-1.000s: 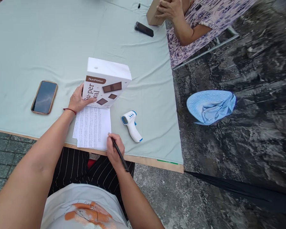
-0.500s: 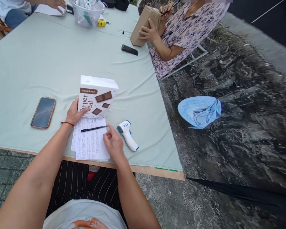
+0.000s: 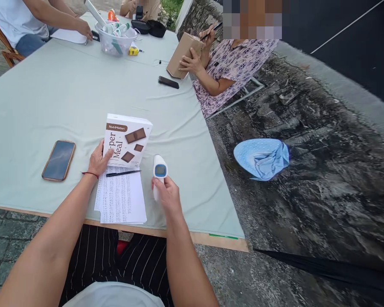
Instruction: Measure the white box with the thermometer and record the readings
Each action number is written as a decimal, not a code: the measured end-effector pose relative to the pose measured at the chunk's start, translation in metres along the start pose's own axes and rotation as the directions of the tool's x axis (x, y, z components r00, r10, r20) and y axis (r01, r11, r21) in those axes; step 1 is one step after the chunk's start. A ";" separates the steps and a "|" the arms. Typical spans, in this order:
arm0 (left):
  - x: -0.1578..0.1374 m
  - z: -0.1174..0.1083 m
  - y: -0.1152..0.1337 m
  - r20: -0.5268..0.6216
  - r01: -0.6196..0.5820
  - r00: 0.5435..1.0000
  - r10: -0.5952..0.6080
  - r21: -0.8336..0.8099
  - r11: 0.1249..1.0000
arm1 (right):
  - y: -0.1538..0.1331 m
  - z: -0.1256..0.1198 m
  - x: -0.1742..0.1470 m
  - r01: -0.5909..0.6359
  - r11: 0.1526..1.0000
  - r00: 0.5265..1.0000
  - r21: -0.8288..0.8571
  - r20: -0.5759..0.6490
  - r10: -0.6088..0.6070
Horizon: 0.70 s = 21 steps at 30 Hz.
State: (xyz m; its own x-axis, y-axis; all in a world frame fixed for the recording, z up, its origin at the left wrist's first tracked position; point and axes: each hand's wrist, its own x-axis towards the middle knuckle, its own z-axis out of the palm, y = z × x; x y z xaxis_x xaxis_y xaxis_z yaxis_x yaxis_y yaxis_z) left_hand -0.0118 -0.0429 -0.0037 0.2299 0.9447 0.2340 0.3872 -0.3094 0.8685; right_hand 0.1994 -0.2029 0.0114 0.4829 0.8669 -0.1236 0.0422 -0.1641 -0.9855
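Note:
My left hand (image 3: pixel 99 158) grips the lower left side of a white box (image 3: pixel 129 143) with brown chocolate pictures, its thumb across the front. The box stands at the top end of some printed sheets (image 3: pixel 123 200). A black pen (image 3: pixel 123 173) lies across those sheets, just below the box. To the right, my right hand (image 3: pixel 168 192) is wrapped round the handle of a white and blue infrared thermometer (image 3: pixel 160 168), held upright with its small screen facing me. Part of the handle is hidden by my fingers.
A phone (image 3: pixel 58 160) lies on the tablecloth at left. Farther off are a black case (image 3: pixel 168 82), a clear plastic basket (image 3: pixel 117 44) and a yellow tape measure (image 3: pixel 133 51). A person at right holds a cardboard box (image 3: pixel 184 55). A blue hat (image 3: pixel 261 158) lies beyond the table's right edge.
My right hand has moved off the sheets and the pen's end, and has picked up the thermometer, turning it upright. The left hand still grips the box, which now leans slightly differently.

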 end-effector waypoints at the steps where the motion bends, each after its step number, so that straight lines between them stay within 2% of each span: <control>1: 0.000 -0.001 0.001 -0.003 0.000 1.000 0.001 0.004 1.000 | -0.011 0.015 -0.001 0.002 0.993 1.000 0.121 0.029 -0.005; 4: 0.000 -0.002 0.002 -0.015 -0.002 1.000 0.003 0.018 1.000 | -0.038 0.054 0.000 0.050 0.949 0.996 0.310 0.059 -0.072; 8: 0.001 -0.002 -0.001 -0.017 -0.005 1.000 0.006 0.019 1.000 | -0.052 0.081 0.014 0.088 0.940 0.993 0.331 0.048 -0.110; 17: 0.002 0.000 -0.004 -0.006 -0.013 1.000 0.013 0.063 0.998 | -0.053 0.089 0.033 0.003 0.927 0.995 0.375 0.087 -0.038; 21: 0.002 0.001 -0.005 -0.006 -0.029 1.000 0.029 0.058 0.998 | -0.052 0.091 0.034 0.035 0.943 0.997 0.330 0.052 -0.056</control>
State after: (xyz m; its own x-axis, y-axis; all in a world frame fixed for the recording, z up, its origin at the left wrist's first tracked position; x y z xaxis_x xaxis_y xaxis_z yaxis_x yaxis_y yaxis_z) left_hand -0.0124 -0.0392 -0.0079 0.2355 0.9359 0.2620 0.4317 -0.3422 0.8346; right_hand 0.1346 -0.1220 0.0483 0.4333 0.8981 -0.0745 -0.2318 0.0312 -0.9723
